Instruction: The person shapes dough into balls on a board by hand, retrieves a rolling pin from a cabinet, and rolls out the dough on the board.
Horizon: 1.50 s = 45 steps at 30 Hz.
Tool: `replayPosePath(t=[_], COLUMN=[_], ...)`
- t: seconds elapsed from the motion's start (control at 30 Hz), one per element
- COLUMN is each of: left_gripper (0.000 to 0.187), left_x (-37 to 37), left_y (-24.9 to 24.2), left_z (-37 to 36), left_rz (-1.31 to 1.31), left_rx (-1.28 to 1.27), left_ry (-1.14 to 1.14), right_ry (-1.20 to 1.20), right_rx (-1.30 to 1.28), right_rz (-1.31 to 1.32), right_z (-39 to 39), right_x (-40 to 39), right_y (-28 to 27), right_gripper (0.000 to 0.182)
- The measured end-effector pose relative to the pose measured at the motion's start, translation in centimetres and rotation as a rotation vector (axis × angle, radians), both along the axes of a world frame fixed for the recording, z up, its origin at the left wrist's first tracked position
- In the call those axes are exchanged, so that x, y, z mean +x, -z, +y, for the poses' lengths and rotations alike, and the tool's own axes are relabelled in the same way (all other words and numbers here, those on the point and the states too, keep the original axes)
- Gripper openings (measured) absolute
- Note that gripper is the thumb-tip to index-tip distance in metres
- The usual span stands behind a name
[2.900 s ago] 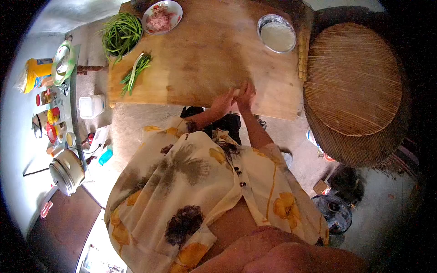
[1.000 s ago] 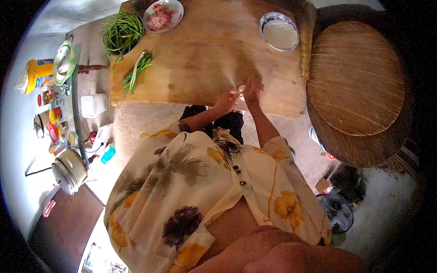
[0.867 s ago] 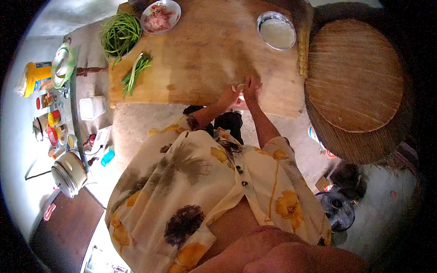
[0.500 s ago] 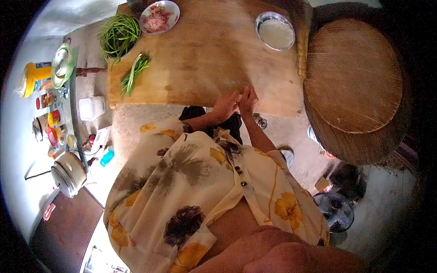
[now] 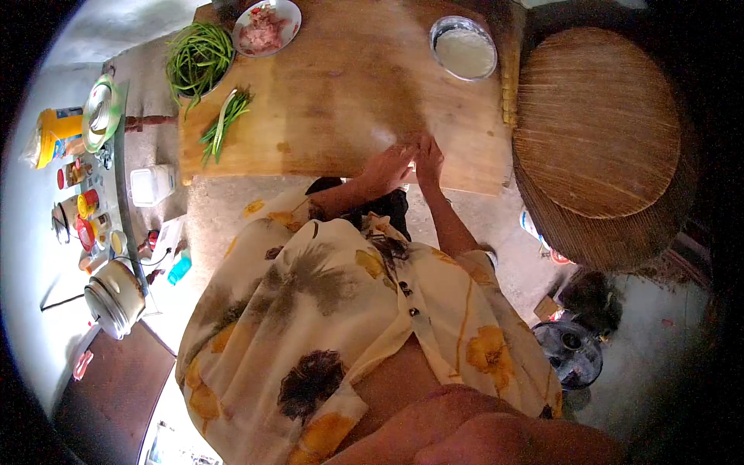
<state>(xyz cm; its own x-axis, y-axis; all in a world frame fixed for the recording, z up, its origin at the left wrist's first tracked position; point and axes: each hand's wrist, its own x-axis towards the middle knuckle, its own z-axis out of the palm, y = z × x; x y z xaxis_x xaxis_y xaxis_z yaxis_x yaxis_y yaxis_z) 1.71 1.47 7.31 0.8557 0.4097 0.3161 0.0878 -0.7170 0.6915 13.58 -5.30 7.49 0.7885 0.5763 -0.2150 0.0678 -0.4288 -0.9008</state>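
Basically, fingers (image 5: 406, 150) of the left hand (image 5: 386, 168) and fingers (image 5: 425, 145) of the right hand (image 5: 430, 163) are bent inward and brought together at the near edge of the wooden worktop (image 5: 333, 93), right of its middle. A small pale piece (image 5: 413, 166) shows between the hands, mostly hidden; cannot tell which fingers grip it, or how tightly. A whitish dusty patch (image 5: 384, 137) lies on the wood just beyond the left hand. Further out, a small bunch of green onions (image 5: 225, 127) with white stalks lies toward the left end, well apart from the hands. Behind it, a heap of long green vegetables (image 5: 199, 58) sits in a dark container, mostly covered. Beside that, a white plate (image 5: 293, 21) holds pinkish chopped meat (image 5: 262, 32). Far right, a metal bowl (image 5: 433, 51) holds something whitish (image 5: 465, 53), maybe powder, too blurred to tell. Just off the right end, a big round brown ridged lid (image 5: 597, 124) tops a darker woven base (image 5: 612, 248). Off to the left: white tub (image 5: 152, 186), yellow bucket (image 5: 63, 133), lidded pot (image 5: 116, 298). Lower right, a dark round object (image 5: 570, 355) on the floor (image 5: 511, 279). Floral shirt (image 5: 325, 310) fills the near side.
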Motion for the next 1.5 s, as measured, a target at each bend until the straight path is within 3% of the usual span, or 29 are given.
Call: replayPosePath(t=[0.03,0.1,0.17,0.23,0.3,0.4,0.43,0.5,0.6,0.63,0.67,0.7,0.77,0.9,0.97,1.0,1.03,1.07,1.13,1.17,1.2,1.27,1.3,1.33,1.37,1.4,1.43,1.47,1.5], left_gripper=[0.031,0.03,0.03,0.031,0.034,0.034,0.034,0.029,0.026,0.026,0.028,0.03,0.031,0.032,0.033,0.034,0.035,0.036,0.038,0.037,0.036,0.034,0.032,0.032,0.032,0.031,0.031,0.034,0.035], left_x=[-0.6,-1.3,-1.5,-1.1,0.7,1.6,1.5,1.6,-1.9,-2.8,-3.3,-3.4,-3.1,-0.9,1.0,1.4,1.7,1.7,1.0,-0.7,-1.8,-2.8,-3.2,-3.4,-3.5,-3.7,-3.2,-2.1,-1.5], left_y=[0.2,0.8,7.8,8.9,7.7,2.5,4.4,10.0,6.9,5.1,2.5,1.3,2.8,11.3,15.3,13.9,13.2,12.7,8.3,2.4,-0.7,1.8,2.2,2.6,3.0,3.1,5.3,8.9,8.6], left_z=[-0.5,-1.2,-2.1,-1.4,-1.1,0.4,0.1,-0.3,-0.2,-0.3,-0.4,-0.2,0.4,0.7,0.9,1.6,2.2,3.1,3.8,2.7,2.2,1.2,0.8,0.7,0.9,0.7,1.0,1.4,1.4], left_rz=[0.006,-0.06,0.021,0.107,0.27,0.362,0.361,-0.047,-0.067,-0.071,0.062,0.191,0.204,0.13,-0.02,-0.097,-0.181,0.14,0.431,0.365,0.297,0.211,0.12,0.124,0.199,0.274,0.275,0.377,0.421], left_rx=[-0.001,-0.193,-0.255,-0.314,-1.437,-1.294,-1.297,-0.768,-0.855,-0.882,-0.483,-0.08,-0.139,-0.47,-0.765,-1.052,-1.336,-1.005,-0.648,-0.354,-0.06,-0.069,-0.072,-0.071,-0.369,-0.673,-0.67,-0.895,-1.01], left_ry=[-0.006,-0.154,-0.15,-0.146,-0.252,-0.288,-0.285,-0.253,-0.138,-0.106,-0.08,-0.052,-0.06,-0.128,-0.145,-0.115,-0.111,0.056,0.221,0.153,0.08,0.008,-0.059,-0.059,-0.149,-0.24,-0.246,-0.175,-0.128], right_ry=[-0.006,-0.221,-0.229,-0.234,-0.231,-0.22,-0.219,0.028,-0.004,0.027,0.02,-0.083,-0.185,-0.167,-0.222,-0.22,-0.189,-0.152,-0.183,-0.221,-0.22,-0.247,-0.25,-0.358,-0.464,-0.468,-0.39,-0.303,-0.299], right_rx=[-0.001,0.07,-0.056,-0.18,-0.194,-0.09,-0.058,-0.107,0.062,0.056,0.059,0.012,-0.064,-0.097,-0.273,-0.272,-0.265,-0.256,-0.168,-0.077,-0.078,0.117,0.116,-0.098,-0.307,-0.304,-0.248,-0.193,-0.2], right_rz=[0.006,-0.556,-0.674,-0.787,-0.901,-0.879,-0.867,0.089,0.114,-0.001,0.007,-0.4,-0.756,-0.905,-0.617,-0.622,-0.324,-0.027,-0.201,-0.365,-0.364,-0.697,-0.69,-0.682,-0.672,-0.669,-0.87,-1.068,-1.068], right_z=[-0.6,-2.2,-0.7,0.6,0.7,1.2,1.3,2.6,1.7,1.7,1.2,0.6,0.4,3.6,4.4,4.8,5.2,5.0,3.2,2.0,1.0,-0.9,-1.2,-1.1,-0.5,0.2,1.4,2.2,2.3], right_x=[0.0,0.4,1.4,2.0,2.5,2.9,2.9,3.5,0.2,-1.7,-2.3,-2.6,-1.5,-0.6,0.1,0.4,0.8,1.0,0.9,0.6,0.2,-0.6,-0.3,0.4,1.0,1.1,1.2,1.2,1.3], right_y=[1.6,5.5,6.2,7.5,8.7,8.2,8.0,7.5,3.5,1.4,2.1,3.8,9.6,6.7,5.8,5.2,4.5,3.9,4.1,4.7,5.3,6.8,7.2,7.6,8.1,8.0,7.4,7.1,7.4], right_gripper=[0.032,0.029,0.027,0.025,0.023,0.025,0.026,0.032,0.037,0.038,0.038,0.037,0.033,0.03,0.028,0.028,0.028,0.027,0.027,0.027,0.027,0.028,0.028,0.027,0.036,0.036,0.033,0.031,0.031])
